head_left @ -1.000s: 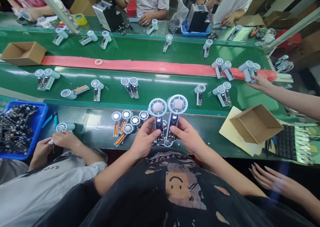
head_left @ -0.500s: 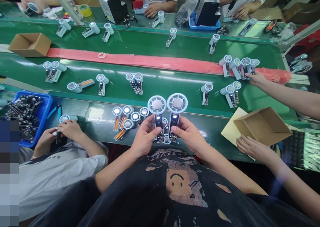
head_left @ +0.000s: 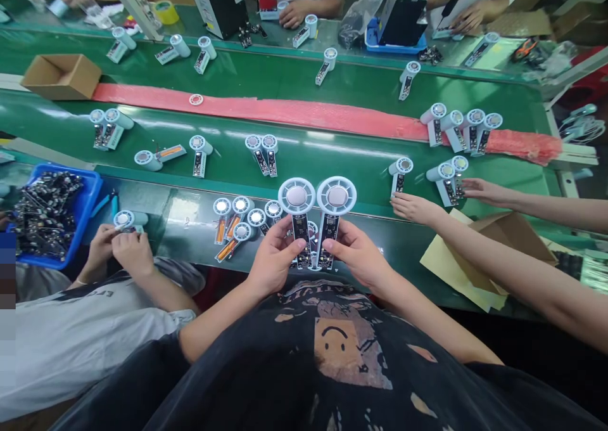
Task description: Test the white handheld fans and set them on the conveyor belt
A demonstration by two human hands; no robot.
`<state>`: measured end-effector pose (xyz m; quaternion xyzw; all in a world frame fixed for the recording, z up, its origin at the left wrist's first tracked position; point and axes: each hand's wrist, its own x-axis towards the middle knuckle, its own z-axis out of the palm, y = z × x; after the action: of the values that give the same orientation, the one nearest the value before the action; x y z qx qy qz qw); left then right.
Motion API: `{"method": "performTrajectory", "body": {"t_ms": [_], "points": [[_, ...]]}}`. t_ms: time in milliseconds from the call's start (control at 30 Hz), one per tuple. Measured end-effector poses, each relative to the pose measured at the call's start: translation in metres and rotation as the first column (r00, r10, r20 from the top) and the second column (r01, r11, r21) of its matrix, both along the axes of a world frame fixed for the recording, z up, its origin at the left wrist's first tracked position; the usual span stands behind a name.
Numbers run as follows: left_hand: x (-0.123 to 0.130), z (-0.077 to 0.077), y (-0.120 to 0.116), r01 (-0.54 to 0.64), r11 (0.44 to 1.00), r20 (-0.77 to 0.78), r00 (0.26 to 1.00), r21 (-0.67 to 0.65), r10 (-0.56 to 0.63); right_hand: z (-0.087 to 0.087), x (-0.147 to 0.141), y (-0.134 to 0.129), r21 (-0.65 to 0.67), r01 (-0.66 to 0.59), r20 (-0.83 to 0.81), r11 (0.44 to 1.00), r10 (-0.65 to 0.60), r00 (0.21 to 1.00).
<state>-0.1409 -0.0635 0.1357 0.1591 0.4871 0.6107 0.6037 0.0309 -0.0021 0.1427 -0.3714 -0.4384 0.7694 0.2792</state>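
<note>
two fans up, one per hand

blue bin [head_left: 90, 193] far left, packed with dark small parts. open cardboard box [head_left: 61, 76] up on the green belt, contents hidden. left hand [head_left: 273, 260] fingers closed round left fan [head_left: 297, 198], right hand [head_left: 358, 257] fingers closed round right fan [head_left: 336, 196]; pale round heads, bare circuit-board handles, upright, side by side above the table edge. since earlier: co-worker's hands now stretched onto the belt, right side.
</note>
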Motion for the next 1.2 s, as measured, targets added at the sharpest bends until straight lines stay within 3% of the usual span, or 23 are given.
{"method": "performTrajectory", "body": {"t_ms": [133,233,367,467,733,867,1000,1100,1200], "points": [[0.001,0.003,0.001,-0.016,1.000,-0.017,1.000,-0.018,0.016,-0.001,0.000,0.001,0.034,-0.011,0.029,0.999,0.010,1.000],[0.004,0.005,0.002,-0.042,0.998,-0.017,0.999,-0.056,0.041,-0.003,-0.004,-0.001,0.164,0.016,0.153,0.986,-0.041,0.987],[0.015,0.008,0.008,-0.091,0.994,-0.030,0.996,-0.067,0.089,-0.002,-0.014,-0.009,0.417,0.026,0.306,0.909,-0.167,0.937],[0.023,0.009,0.016,-0.127,0.990,-0.028,0.992,-0.068,0.126,-0.004,-0.018,-0.008,0.487,0.001,0.338,0.873,-0.190,0.922],[0.030,-0.004,0.061,-0.253,0.960,0.074,0.962,-0.119,0.263,-0.007,-0.023,0.043,0.555,-0.047,0.387,0.831,-0.207,0.899],[0.030,-0.020,0.080,-0.320,0.938,0.038,0.944,-0.130,0.327,-0.033,-0.042,0.067,0.568,-0.023,0.368,0.823,-0.228,0.902],[0.023,-0.046,0.087,-0.195,0.980,-0.075,0.978,-0.035,0.192,-0.073,-0.050,0.117,0.356,0.201,0.236,0.913,-0.296,0.926],[0.001,-0.070,0.076,-0.154,0.984,-0.155,0.978,-0.093,0.138,-0.093,-0.045,0.188,0.290,0.254,0.323,0.923,-0.344,0.882],[-0.029,-0.080,0.052,-0.200,0.967,-0.246,0.956,-0.160,0.157,-0.104,-0.038,0.271,0.359,0.263,0.429,0.896,-0.408,0.805]]}}
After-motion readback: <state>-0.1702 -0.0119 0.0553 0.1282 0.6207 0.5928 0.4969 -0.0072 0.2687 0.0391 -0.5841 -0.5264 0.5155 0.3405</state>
